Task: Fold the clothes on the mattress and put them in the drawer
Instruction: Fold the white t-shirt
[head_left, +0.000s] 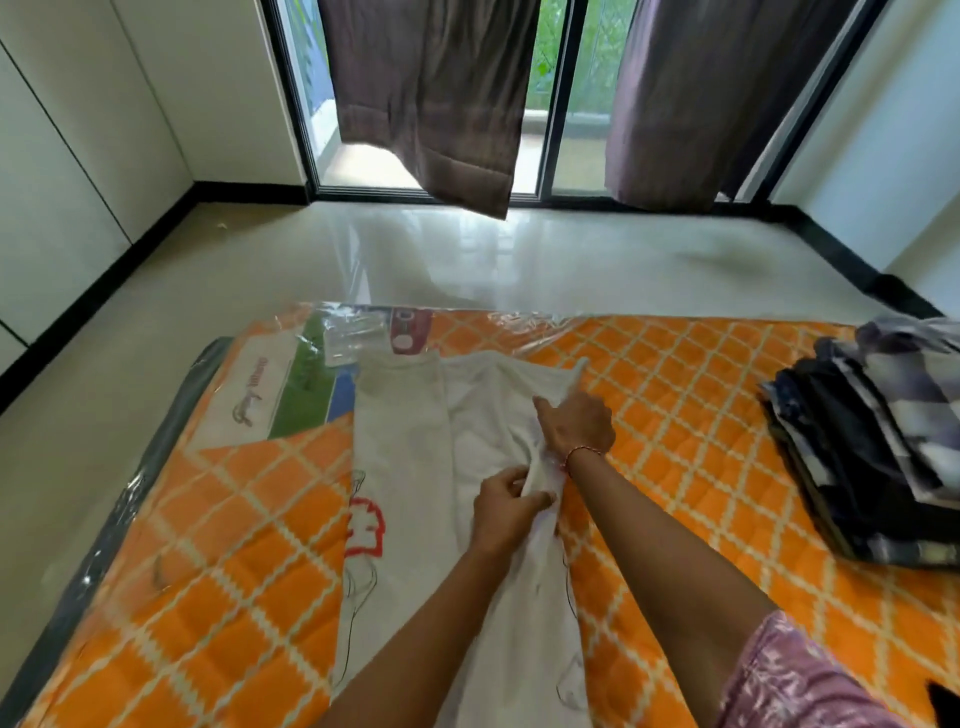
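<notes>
A white T-shirt (410, 457) with a red print lies spread lengthwise on the orange-patterned mattress (218, 561). My left hand (506, 514) pinches a raised fold of the shirt near its right edge. My right hand (576, 421), with a red thread at the wrist, grips the same fold a little farther up, one finger stretched along the cloth. The shirt's right side is gathered under both hands. No drawer shows in this view.
A stack of dark and checked folded clothes (878, 441) sits at the mattress's right edge. Clear plastic wrap and a printed label (291, 384) cover the mattress's far left corner. Beyond lie glossy floor tiles (467, 260), brown curtains (431, 98) and a glass sliding door.
</notes>
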